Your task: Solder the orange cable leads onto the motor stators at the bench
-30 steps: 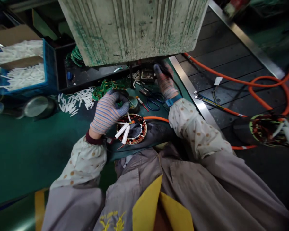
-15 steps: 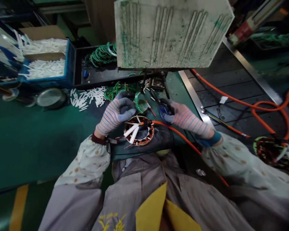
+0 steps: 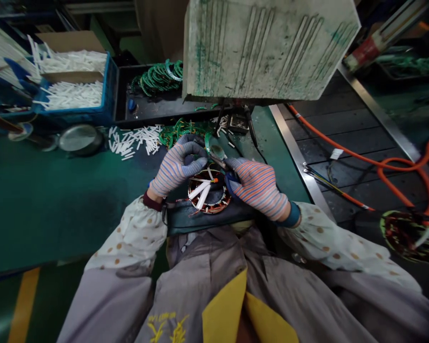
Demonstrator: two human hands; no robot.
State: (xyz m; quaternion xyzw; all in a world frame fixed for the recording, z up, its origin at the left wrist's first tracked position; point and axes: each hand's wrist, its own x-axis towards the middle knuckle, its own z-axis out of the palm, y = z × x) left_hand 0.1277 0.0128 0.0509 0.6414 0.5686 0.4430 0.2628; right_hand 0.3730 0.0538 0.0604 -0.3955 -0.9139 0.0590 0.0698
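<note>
Both my hands wear striped knit gloves with grey fingertips. My left hand (image 3: 181, 164) is closed in a pinch above the left rim of the wound motor stator (image 3: 214, 209); whatever sits between the fingertips is too small to make out. My right hand (image 3: 257, 183) is wrapped round blue-handled pliers (image 3: 232, 183), their dark jaws pointing up and left toward my left fingertips. White sleeves (image 3: 200, 194) and an orange cable end (image 3: 215, 180) lie across the stator's opening. Just beyond it is a curved green circuit board (image 3: 208, 141).
Loose white tubes (image 3: 136, 140) and green boards (image 3: 180, 128) lie beyond my left hand. A blue bin (image 3: 109, 88) of tubes and a black tray (image 3: 123, 78) stand behind. A large pale box (image 3: 268, 52) overhangs the bench. At right, an orange cable (image 3: 343, 146) leads to another stator (image 3: 402, 233).
My right hand has moved left and inward, bringing the pliers over the stator's right side, close to my left hand. My left hand keeps its pinch. The view has shifted slightly.
</note>
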